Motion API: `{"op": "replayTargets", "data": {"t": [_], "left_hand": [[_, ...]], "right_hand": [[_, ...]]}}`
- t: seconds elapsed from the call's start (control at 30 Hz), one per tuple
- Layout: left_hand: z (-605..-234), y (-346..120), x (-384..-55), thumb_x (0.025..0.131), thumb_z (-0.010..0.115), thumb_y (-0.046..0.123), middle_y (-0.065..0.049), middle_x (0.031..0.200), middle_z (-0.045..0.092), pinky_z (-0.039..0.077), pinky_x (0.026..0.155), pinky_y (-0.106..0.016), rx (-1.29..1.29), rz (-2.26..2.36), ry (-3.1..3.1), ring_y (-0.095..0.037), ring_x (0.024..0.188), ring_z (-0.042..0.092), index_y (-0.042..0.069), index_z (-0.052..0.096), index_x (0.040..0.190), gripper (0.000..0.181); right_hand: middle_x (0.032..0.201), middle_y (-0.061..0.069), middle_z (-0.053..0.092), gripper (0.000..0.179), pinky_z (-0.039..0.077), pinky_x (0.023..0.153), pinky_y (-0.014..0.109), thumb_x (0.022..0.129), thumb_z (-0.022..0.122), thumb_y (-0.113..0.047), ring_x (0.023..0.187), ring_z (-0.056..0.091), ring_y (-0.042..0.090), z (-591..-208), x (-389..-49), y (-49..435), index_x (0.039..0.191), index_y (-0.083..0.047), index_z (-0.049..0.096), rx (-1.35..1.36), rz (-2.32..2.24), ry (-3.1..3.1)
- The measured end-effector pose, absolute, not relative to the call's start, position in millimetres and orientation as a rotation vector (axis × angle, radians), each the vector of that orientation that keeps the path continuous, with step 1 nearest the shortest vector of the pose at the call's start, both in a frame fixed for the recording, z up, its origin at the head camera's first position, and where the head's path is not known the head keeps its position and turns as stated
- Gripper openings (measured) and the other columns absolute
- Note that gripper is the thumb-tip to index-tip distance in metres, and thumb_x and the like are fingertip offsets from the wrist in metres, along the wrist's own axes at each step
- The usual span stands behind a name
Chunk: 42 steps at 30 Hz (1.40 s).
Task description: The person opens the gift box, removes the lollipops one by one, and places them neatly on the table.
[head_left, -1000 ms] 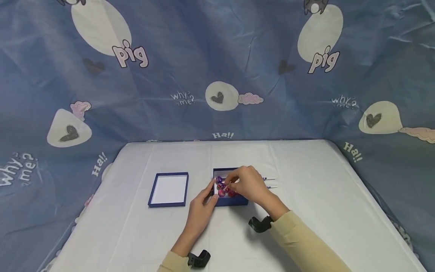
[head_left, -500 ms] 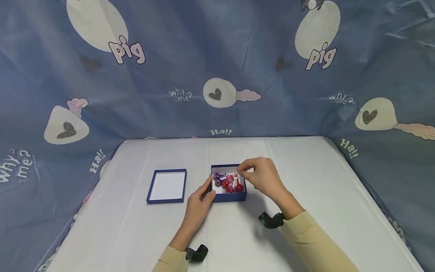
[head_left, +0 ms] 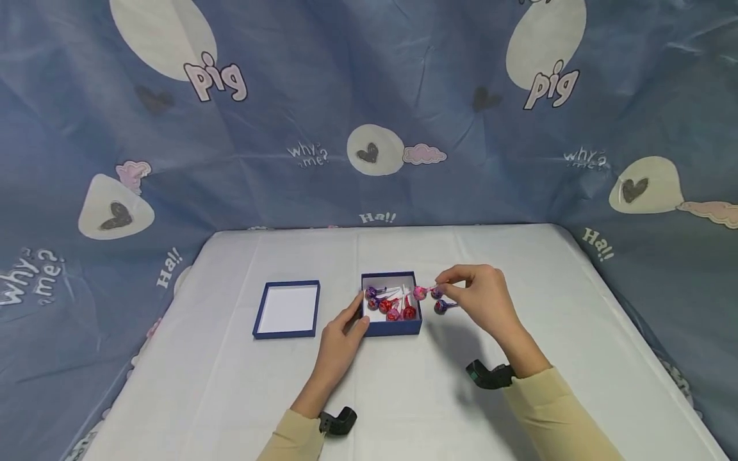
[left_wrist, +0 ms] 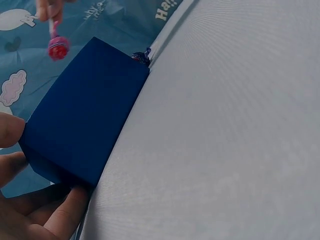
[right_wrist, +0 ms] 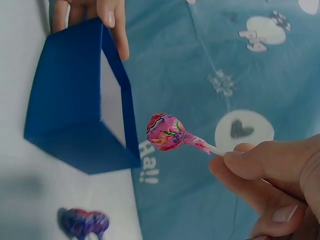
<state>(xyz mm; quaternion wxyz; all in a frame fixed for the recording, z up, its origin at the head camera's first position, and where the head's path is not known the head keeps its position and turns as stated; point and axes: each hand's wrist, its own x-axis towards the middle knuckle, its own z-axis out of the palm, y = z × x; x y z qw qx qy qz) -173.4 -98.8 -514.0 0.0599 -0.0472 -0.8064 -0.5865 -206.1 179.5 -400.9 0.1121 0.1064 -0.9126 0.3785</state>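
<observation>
A pink-wrapped lollipop point(right_wrist: 166, 132) hangs in the air just right of the blue box point(head_left: 393, 328); my right hand point(head_left: 487, 301) pinches its white stick between thumb and forefinger. My left hand point(head_left: 340, 342) rests against the box's left side, its fingers touching the wall and the thumb near the front corner. Several wrapped lollipops point(head_left: 385, 306), red, pink and purple, lie in the white-lined box with sticks pointing various ways. Right of the box, a purple-wrapped lollipop point(head_left: 441, 307) lies on the table, with another purple one partly hidden behind my right fingers.
A shallow blue-edged lid point(head_left: 286, 310) with a white inside lies left of the box on the white-covered table point(head_left: 242, 397). Behind the table hangs a blue printed cloth point(head_left: 277, 192). Both wrists wear dark camera mounts.
My right hand has lifted the pink lollipop out of the box and carried it right. The left hand stays against the box. Purple lollipops on the table have come into clearer sight.
</observation>
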Motion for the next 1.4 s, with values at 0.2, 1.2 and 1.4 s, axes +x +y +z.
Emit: {"op": "replayTargets", "data": {"t": [0.2,1.2,1.4], "left_hand": [[-515,-102,-174,0.101,0.063,0.034,0.005,0.150,0.048,0.038,0.112,-0.033,-0.123,-1.774,-2.444,-0.018,0.138,0.045,0.034,0.050,0.148,0.049],[-510,-100,-175,0.100,0.064,0.033,0.004,0.150,0.048,0.037,0.113,-0.033,-0.137,-1.787,-2.435,-0.019,0.138,0.046,0.030,0.050,0.149,0.051],[-512,-99,-175,0.100,0.063,0.035,0.004,0.150,0.048,0.037,0.113,-0.034,-0.124,-1.789,-2.443,-0.019,0.138,0.046,0.033,0.050,0.149,0.050]], "right_hand": [[0.084,-0.014,0.074,0.005,0.047,0.068,0.036,0.088,0.079,-0.020,0.080,0.058,0.018,-417,-200,195,0.089,-0.024,0.081,0.213,1.155,-2.698],[0.084,-0.003,0.073,0.008,0.044,0.057,0.029,0.085,0.079,-0.013,0.075,0.057,0.020,-493,-204,247,0.091,-0.018,0.080,0.123,1.282,-2.824],[0.090,-0.004,0.073,0.010,0.044,0.061,0.028,0.086,0.080,-0.012,0.078,0.056,0.019,-503,-206,254,0.091,-0.021,0.080,0.201,1.234,-2.833]]}}
